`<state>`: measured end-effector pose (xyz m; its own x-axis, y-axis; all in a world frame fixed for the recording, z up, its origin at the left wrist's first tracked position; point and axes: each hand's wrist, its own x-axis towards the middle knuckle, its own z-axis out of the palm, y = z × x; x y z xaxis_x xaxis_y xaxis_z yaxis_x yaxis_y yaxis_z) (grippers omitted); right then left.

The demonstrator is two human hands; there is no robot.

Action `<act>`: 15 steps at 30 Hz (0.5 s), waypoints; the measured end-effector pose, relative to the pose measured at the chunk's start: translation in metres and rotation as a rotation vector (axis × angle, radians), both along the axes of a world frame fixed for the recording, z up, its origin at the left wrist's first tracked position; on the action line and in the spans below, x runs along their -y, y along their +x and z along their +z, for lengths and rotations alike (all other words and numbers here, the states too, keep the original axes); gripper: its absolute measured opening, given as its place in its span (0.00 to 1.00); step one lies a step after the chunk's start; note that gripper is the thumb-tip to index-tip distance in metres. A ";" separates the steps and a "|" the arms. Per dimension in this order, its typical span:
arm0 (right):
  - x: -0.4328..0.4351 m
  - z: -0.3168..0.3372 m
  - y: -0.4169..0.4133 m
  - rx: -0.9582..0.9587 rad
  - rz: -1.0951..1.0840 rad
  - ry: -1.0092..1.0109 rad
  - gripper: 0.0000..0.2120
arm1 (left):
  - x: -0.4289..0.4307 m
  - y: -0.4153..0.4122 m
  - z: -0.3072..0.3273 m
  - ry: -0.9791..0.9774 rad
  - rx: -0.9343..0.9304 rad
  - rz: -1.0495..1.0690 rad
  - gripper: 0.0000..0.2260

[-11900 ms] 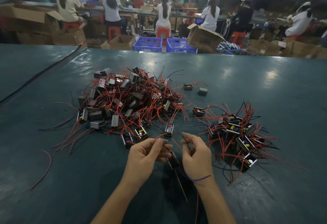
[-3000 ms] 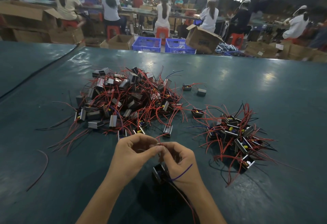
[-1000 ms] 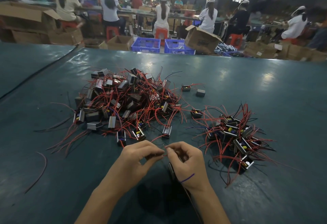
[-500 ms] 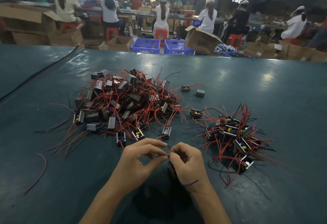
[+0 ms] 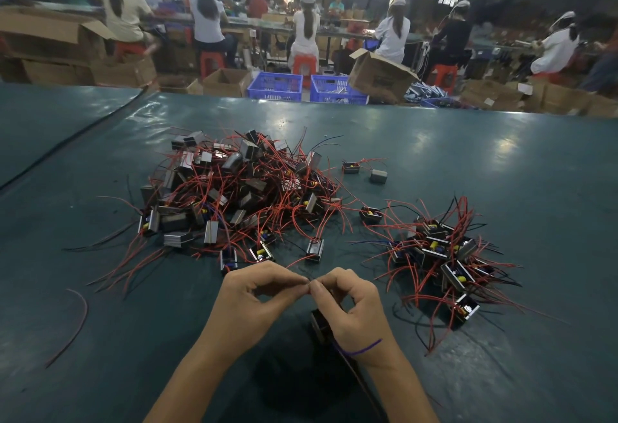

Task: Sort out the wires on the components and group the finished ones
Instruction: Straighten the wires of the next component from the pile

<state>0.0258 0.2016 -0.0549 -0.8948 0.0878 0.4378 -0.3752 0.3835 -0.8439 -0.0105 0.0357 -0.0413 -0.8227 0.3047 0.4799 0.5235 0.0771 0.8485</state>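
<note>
On the near side of the tangled pile (image 5: 234,195), left hand (image 5: 247,302) and right hand (image 5: 354,312) both pinch thin wire ends (image 5: 309,281), fingers (image 5: 284,277) curled tight; the component (image 5: 319,325) sits under the right palm — likely light, its leads springy; hold near the tips.

Left hand (image 5: 247,305) and right hand (image 5: 357,315), fingertips (image 5: 316,289) together.

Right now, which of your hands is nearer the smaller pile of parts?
Right. The right hand sits just left of the smaller pile; the left hand lies farther left, beyond it.
</note>
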 end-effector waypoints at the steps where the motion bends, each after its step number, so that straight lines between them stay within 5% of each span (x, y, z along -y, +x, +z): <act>1: 0.000 0.000 0.000 -0.004 0.012 0.011 0.09 | 0.000 0.000 0.000 0.002 0.012 0.009 0.04; 8: 0.002 -0.007 -0.004 -0.018 0.019 0.111 0.03 | 0.002 0.000 0.001 0.000 0.112 0.078 0.08; 15: 0.001 -0.009 -0.007 -0.082 -0.023 0.093 0.05 | 0.005 -0.001 -0.002 -0.241 -0.420 0.084 0.07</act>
